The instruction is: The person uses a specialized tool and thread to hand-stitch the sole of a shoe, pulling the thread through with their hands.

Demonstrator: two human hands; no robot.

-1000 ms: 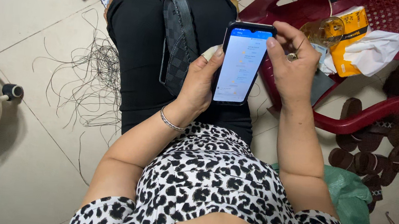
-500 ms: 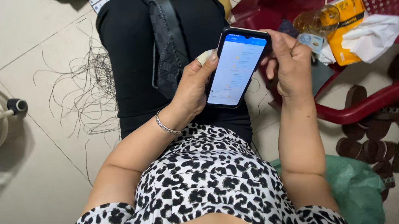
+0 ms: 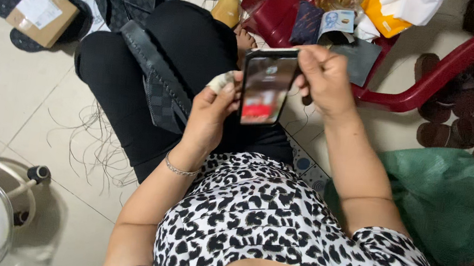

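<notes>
I sit on the tiled floor in black trousers and a spotted top. A black phone (image 3: 266, 86) with a lit, blurred screen stands upright in front of me. My left hand (image 3: 208, 115) holds it along its left edge, with a small pale wad (image 3: 219, 82) tucked under the thumb. My right hand (image 3: 326, 81) grips the phone's upper right edge with curled fingers. A dark checkered bag strap (image 3: 157, 80) lies across my left thigh.
A red plastic chair (image 3: 430, 83) at the top right carries a yellow packet (image 3: 381, 13), white tissue and a dark wallet (image 3: 307, 23). A green bag (image 3: 447, 202) lies right. A cardboard box (image 3: 41, 13) rests on sandals top left. Thin wires (image 3: 91, 153) and a fan base (image 3: 2, 184) lie left.
The view has tilted down and closer. The phone screen changed from a pale list to a dark picture with red. My right hand moved from the screen's top to the phone's right edge.
</notes>
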